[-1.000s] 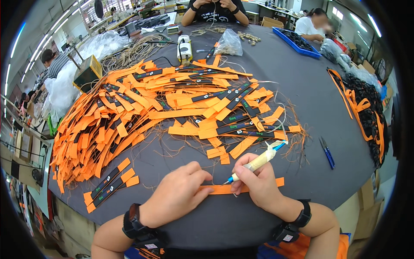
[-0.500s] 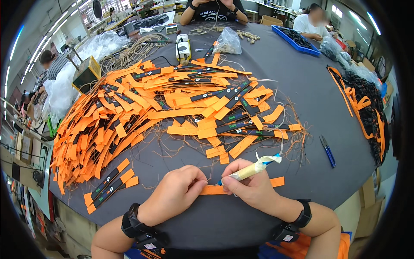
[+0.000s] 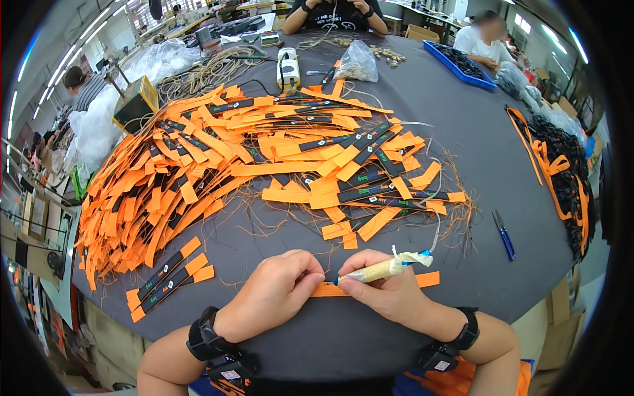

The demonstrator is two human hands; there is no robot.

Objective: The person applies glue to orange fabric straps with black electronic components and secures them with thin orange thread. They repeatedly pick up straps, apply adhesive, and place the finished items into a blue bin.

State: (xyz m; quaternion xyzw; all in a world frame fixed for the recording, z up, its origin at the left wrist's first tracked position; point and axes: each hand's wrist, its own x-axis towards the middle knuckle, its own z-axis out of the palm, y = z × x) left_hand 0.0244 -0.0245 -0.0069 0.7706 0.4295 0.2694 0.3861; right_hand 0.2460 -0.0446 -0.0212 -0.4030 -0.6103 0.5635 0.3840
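Dark grey and round, the surface point(image 3: 409, 119) is strewn with a broad heap of orange strips point(image 3: 218, 165), many with black bands across them, and loose brown threads among them. Seen from the head camera, the person's left hand point(image 3: 274, 294) presses its fingers down, closed together, on the left end of a single orange strip point(image 3: 370, 286) lying flat at the near edge of the surface. The right hand point(image 3: 389, 294) rests on the same strip, its fingers curled tight around a pale tape-wrapped tool with a blue tip point(image 3: 383, 268), the tip touching the strip just beside the left fingertips. Blue snips point(image 3: 504, 234) lie well apart to the right. A small stack of banded strips point(image 3: 168, 280) sits to the left. Other people sit at the far side.
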